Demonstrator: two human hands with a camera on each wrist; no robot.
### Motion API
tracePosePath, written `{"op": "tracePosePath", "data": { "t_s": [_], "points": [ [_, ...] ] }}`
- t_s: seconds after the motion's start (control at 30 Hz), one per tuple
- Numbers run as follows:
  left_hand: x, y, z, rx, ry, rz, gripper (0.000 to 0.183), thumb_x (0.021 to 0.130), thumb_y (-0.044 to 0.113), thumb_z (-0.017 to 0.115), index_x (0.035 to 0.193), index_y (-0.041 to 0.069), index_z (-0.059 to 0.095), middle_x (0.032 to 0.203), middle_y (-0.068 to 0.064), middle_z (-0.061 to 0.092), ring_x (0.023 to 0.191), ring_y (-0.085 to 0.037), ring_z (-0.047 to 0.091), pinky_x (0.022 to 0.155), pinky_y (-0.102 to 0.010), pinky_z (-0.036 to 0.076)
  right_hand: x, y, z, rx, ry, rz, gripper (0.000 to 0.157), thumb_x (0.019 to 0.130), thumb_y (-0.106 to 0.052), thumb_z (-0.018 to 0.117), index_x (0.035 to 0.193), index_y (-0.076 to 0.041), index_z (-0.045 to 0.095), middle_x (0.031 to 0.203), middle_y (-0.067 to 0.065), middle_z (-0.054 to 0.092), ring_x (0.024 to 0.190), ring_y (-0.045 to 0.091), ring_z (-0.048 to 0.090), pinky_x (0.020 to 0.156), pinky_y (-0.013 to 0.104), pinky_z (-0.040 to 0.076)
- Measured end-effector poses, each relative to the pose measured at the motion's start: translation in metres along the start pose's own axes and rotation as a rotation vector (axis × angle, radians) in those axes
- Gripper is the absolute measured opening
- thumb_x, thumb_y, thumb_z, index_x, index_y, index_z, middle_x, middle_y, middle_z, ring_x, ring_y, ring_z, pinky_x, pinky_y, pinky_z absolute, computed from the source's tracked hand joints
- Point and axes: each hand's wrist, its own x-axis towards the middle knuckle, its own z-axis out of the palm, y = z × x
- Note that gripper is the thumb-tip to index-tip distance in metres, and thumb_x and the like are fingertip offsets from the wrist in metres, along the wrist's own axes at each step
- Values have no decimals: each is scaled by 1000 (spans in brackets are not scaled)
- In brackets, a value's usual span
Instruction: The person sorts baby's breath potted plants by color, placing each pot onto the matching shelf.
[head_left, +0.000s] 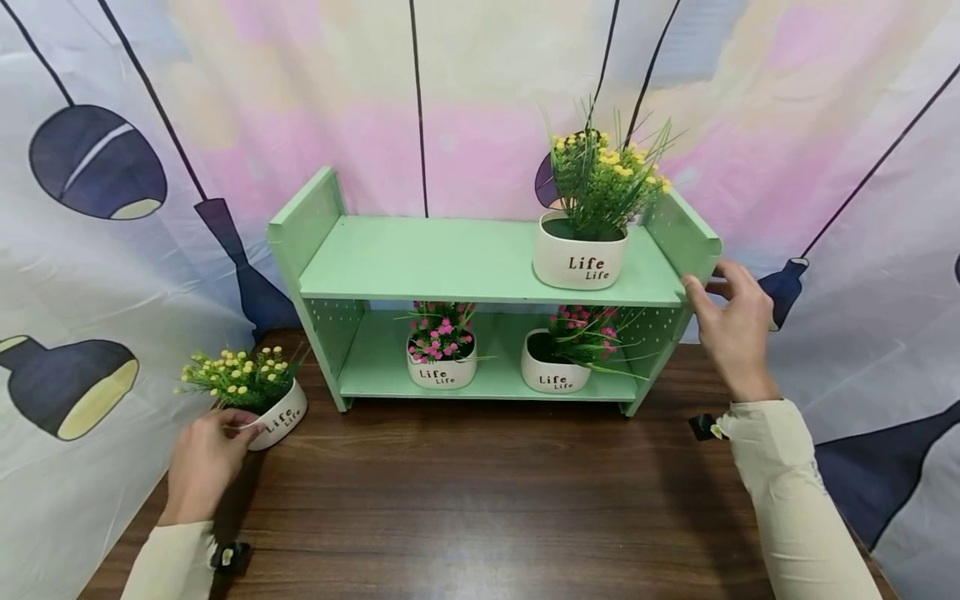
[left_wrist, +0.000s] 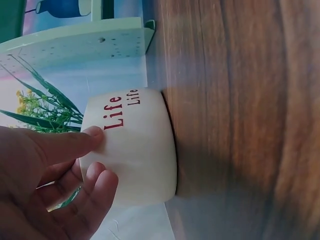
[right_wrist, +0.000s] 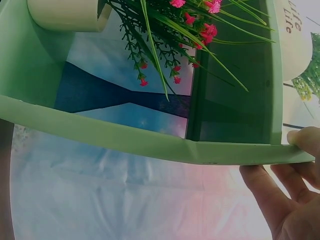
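At the left, a white "Life" flowerpot (head_left: 283, 421) with yellow flowers stands on the table beside the green shelf (head_left: 435, 258). My left hand (head_left: 202, 462) holds this pot at its rim. In the left wrist view the thumb presses the lettered face of the pot (left_wrist: 140, 155), and other fingers curl by the rim, partly hidden. My right hand (head_left: 731, 333) grips the front edge of the shelf's right side panel (head_left: 682, 233). From the right wrist view, the thumb lies on one side of that panel (right_wrist: 100, 132) and the fingers on the other.
A yellow-flowered pot (head_left: 577, 254) sits on the upper board's right part. On the lower board are two pink-flowered pots, one left of centre (head_left: 442, 375) and one at right (head_left: 555, 375). A patterned curtain (head_left: 480, 108) hangs behind the brown table (head_left: 465, 492).
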Motion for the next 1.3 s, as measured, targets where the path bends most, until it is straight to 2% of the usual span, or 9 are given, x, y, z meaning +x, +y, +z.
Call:
{"op": "tracePosePath", "data": {
  "t_s": [0.27,0.5,0.83,1.03,1.3],
  "points": [
    [-17,8,-4,25,15,-9,13,92,14,82,94,1,79,80,-14,74,57,-17,59,48,-36,41,0,0,0,6,6,-7,27,99,-10,74,123,4,73,114,20,72,91,-26,53,78,4,43],
    [-28,25,-17,36,20,-6,15,93,16,81,96,2,78,84,-12,73,60,-16,58,51,-35,41,-1,0,-1,12,3,-7,28,100,-10,74,124,4,72,114,19,71,91,-26,53,78,5,44],
    [-43,55,-48,43,74,112,10,90,12,83,94,5,77,82,-8,72,65,-21,64,53,-36,43,-1,-1,-1,5,5,-5,28,100,-11,74,124,4,72,114,19,72,91,-26,52,78,5,44],
    [-48,71,-67,59,94,171,9,89,14,83,95,11,76,80,-4,73,64,-21,64,55,-39,41,-1,0,-1,3,-4,-1,29,100,-11,73,124,4,72,115,20,71,91,-26,51,78,4,43],
    [-48,99,-91,56,125,286,16,84,9,85,95,17,77,84,1,73,64,-2,60,55,-34,40,0,1,0,-12,-1,6,29,100,-11,74,124,5,72,115,21,71,89,-28,50,78,4,42]
  ]
}}
